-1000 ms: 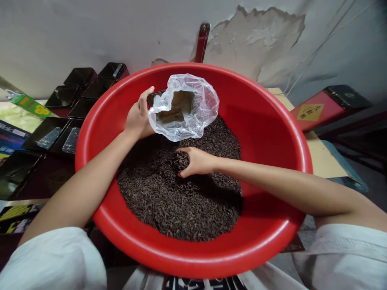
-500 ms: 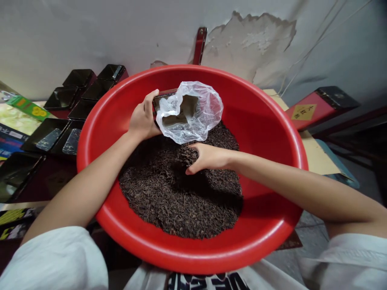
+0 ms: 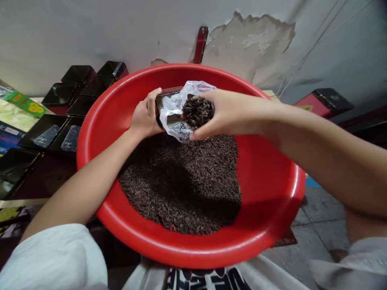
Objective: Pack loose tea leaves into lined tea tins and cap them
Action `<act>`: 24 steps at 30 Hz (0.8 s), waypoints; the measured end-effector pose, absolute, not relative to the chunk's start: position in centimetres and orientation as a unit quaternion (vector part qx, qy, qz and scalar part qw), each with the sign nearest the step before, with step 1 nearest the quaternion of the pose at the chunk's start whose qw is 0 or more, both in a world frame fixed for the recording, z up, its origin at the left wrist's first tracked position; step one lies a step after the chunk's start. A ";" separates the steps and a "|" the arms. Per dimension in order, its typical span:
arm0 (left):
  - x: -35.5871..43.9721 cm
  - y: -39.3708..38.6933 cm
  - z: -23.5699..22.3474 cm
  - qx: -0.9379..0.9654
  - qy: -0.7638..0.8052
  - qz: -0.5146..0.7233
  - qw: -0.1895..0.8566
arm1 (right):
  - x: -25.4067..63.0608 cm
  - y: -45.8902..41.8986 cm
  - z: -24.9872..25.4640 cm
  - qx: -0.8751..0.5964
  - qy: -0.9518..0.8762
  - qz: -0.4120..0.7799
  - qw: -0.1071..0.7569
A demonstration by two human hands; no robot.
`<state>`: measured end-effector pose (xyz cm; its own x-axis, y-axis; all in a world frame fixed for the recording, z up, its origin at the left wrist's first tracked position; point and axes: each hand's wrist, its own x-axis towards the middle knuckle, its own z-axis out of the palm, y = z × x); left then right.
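Observation:
My left hand [image 3: 147, 114] grips a dark square tin [image 3: 165, 98], tilted over the far left part of a big red basin [image 3: 263, 245]. A clear plastic bag [image 3: 173, 106] lines the tin, its mouth spread out to the right. My right hand [image 3: 220, 114] is closed around a clump of loose dark tea leaves [image 3: 198, 112] right at the bag's opening. Its fingertips are partly hidden behind the leaves and the bag. Below both hands, a broad heap of the same tea [image 3: 187, 189] covers the basin's bottom.
Several open black tins [image 3: 45, 131] stand left of the basin, beside a green box [image 3: 26, 104]. To the right lies a red tin with a black end [image 3: 325, 102]. A wall with peeling plaster [image 3: 250, 42] rises behind. Tiled floor [image 3: 320, 217] shows at lower right.
My right hand has risen from the tea heap to the bag's mouth, carrying a clump of leaves. My left hand keeps the tin in nearly the same place.

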<state>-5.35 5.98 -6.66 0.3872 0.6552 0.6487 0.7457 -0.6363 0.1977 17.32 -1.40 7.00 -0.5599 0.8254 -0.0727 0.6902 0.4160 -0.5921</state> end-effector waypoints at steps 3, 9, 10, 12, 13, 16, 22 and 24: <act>-5.2 5.7 -6.4 -0.829 -0.424 -0.360 0.054 | 16.3 0.5 6.0 -0.465 -0.855 0.171 0.152; -5.7 6.5 -6.7 -0.819 -0.449 -0.354 0.043 | 15.3 2.5 4.4 -0.451 -0.874 0.080 0.161; -5.7 6.6 -6.7 -0.818 -0.449 -0.357 0.038 | 15.3 2.1 4.7 -0.443 -0.878 0.081 0.160; -5.7 6.7 -6.8 -0.815 -0.449 -0.365 0.027 | 15.6 0.4 5.3 -0.418 -0.891 0.061 0.164; -5.6 6.6 -6.8 -0.813 -0.447 -0.372 0.023 | 15.7 -0.7 5.4 -0.400 -0.901 0.039 0.165; -5.2 6.2 -6.6 -0.799 -0.449 -0.399 0.001 | 15.7 -4.4 4.3 -0.313 -0.940 -0.032 0.132; -5.2 5.5 -5.8 -0.758 -0.463 -0.459 -0.035 | 16.0 -7.1 -3.0 -0.273 -0.962 0.032 -0.007; -5.8 5.7 -5.7 -0.739 -0.475 -0.475 -0.048 | 16.6 -5.8 -5.1 -0.337 -0.939 0.065 0.012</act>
<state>-5.79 5.69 -5.66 0.0965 0.7476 0.6572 0.6567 -0.5439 0.5224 16.65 -5.79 -5.15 -0.7720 0.6353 -0.0217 0.6322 0.7637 -0.1305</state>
